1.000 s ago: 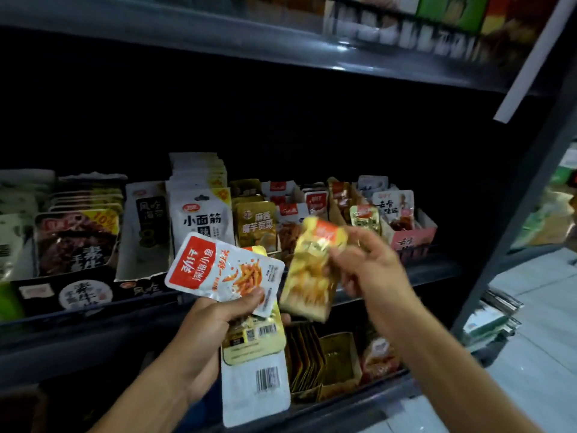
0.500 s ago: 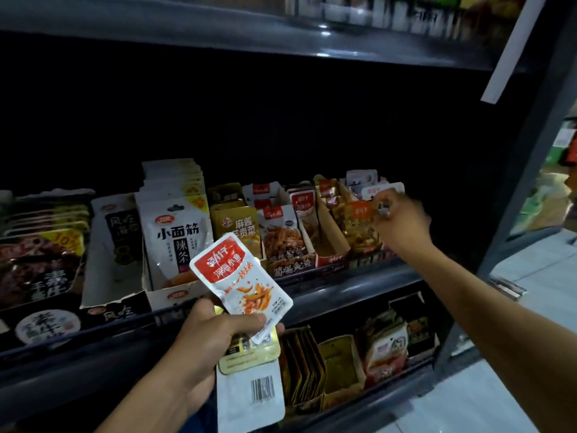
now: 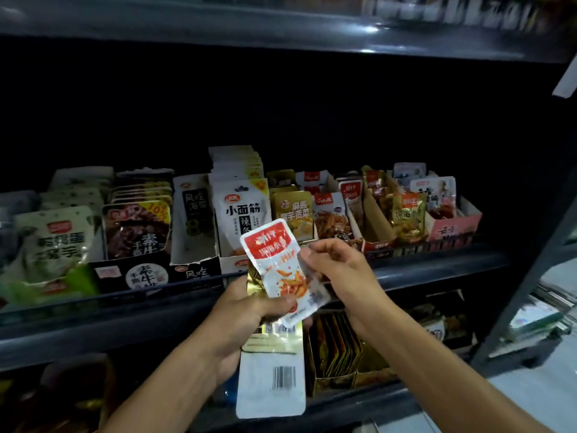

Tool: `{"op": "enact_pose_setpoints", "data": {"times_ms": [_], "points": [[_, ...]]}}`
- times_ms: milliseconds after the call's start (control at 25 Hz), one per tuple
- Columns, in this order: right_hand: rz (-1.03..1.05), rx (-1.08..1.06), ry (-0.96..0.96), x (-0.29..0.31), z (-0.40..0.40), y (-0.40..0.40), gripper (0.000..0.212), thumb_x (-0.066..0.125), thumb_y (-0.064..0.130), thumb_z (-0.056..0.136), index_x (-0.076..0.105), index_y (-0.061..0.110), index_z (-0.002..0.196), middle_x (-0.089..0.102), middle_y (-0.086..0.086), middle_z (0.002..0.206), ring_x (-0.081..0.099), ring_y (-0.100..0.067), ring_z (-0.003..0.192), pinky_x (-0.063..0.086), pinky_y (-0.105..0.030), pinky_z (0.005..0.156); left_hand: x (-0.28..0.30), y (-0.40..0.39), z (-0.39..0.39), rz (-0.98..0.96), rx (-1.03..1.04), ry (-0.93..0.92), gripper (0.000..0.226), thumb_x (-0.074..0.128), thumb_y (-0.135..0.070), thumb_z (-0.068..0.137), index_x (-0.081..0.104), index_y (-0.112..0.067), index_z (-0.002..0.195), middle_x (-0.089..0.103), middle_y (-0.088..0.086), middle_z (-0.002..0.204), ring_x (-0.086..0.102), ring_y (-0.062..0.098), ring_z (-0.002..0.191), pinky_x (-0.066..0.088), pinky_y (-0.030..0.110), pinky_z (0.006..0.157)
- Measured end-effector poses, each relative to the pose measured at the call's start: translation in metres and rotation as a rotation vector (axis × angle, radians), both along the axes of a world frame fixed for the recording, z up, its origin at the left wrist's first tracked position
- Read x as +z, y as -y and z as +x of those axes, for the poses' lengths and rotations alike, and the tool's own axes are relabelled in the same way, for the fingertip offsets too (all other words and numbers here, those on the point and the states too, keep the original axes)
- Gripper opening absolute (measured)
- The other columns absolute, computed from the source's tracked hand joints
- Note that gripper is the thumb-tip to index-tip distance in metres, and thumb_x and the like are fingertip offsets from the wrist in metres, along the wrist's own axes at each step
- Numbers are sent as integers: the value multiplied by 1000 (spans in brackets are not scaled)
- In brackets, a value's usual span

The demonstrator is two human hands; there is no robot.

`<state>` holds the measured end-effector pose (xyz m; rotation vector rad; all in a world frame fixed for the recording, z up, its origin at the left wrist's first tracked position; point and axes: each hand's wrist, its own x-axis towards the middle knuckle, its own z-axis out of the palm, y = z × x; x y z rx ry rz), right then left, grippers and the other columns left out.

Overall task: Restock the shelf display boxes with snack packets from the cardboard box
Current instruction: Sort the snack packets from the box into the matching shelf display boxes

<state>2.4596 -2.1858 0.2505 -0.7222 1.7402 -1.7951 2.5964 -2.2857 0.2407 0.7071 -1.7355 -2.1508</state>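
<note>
Taking the red-and-white packet (image 3: 281,267) off the stack (image 3: 271,364) clamped in the left hand (image 3: 243,310); right hand (image 3: 337,270) fingers pinch its right edge. Next: slot it into a matching display box (image 3: 371,232) far right on the shelf (image 3: 437,260).

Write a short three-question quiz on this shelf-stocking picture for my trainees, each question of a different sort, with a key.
1. True or false: the left hand holds several packets at once.
2. Which hand is taking the red-and-white packet from the top of the stack? A) right hand B) neither
3. Fill in: the gold packet stands in a display box beside the ____ box at the row's right end.

Key: 1 true; 2 A; 3 pink
</note>
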Motion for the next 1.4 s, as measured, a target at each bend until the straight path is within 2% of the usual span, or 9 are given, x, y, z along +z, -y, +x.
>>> {"op": "enact_pose_setpoints", "data": {"times_ms": [160,320,440,600,880,1000,1120,1240,1400], "points": [[84,163,-146,23,10,3,22,75,22,83,70,24,104,75,7,97,72,-7,86,57,-25,72,1,3,0,-147,-27,41,32,74,9,78,69,-11,102,78,7,91,75,24,86,58,35,77],[64,-65,-109,57,-49,1,15,69,15,86,70,14,101,76,2,90,70,-15,85,54,-28,74,6,13,-8,-53,-11,-63,34,74,-4,78,65,-5,110,77,13,96,75,32,85,61,36,66],[116,-417,-498,76,-128,8,22,66,11,91,63,3,112,68,-4,100,62,-15,78,48,-12,56,10,28,-21,-8,61,-128,30,69,-2,85,64,-2,114,77,14,97,76,30,80,60,34,57],[465,-489,-953,67,-215,32,28,62,17,96,57,11,123,61,-11,124,60,-29,106,51,-37,82,11,39,-37,9,81,-173,34,69,-3,85,62,-4,118,77,12,96,76,30,82,60,34,57],[794,-328,-1352,43,-238,45,20,68,27,91,61,21,110,62,-4,115,54,-23,102,45,-38,87,-2,50,-40,6,70,-220,37,73,-9,79,64,-4,114,78,11,97,76,30,82,60,34,59],[933,-605,-1552,29,-220,42,35,65,30,91,59,20,123,56,-10,132,48,-36,121,42,-43,94,-2,45,-34,-2,83,-215,38,77,-13,68,67,-3,104,78,13,93,76,31,76,62,36,59],[564,-659,-1329,23,-155,46,31,57,29,95,52,19,123,56,-7,123,54,-28,111,44,-41,90,-2,48,-26,-14,124,-197,43,81,-15,62,68,-4,102,77,15,91,75,32,75,62,39,64],[141,-115,-727,27,-61,42,25,62,40,91,61,24,110,70,7,94,67,-5,80,53,-20,65,-3,45,-21,-71,141,-153,48,84,-19,55,71,-4,98,77,15,88,75,30,76,60,40,71],[174,332,-279,37,-3,32,17,75,19,83,70,25,98,76,8,91,73,-6,82,56,-18,64,3,29,-13,-83,68,-159,42,81,-12,62,69,-3,101,77,15,87,74,24,73,57,32,63]]}}
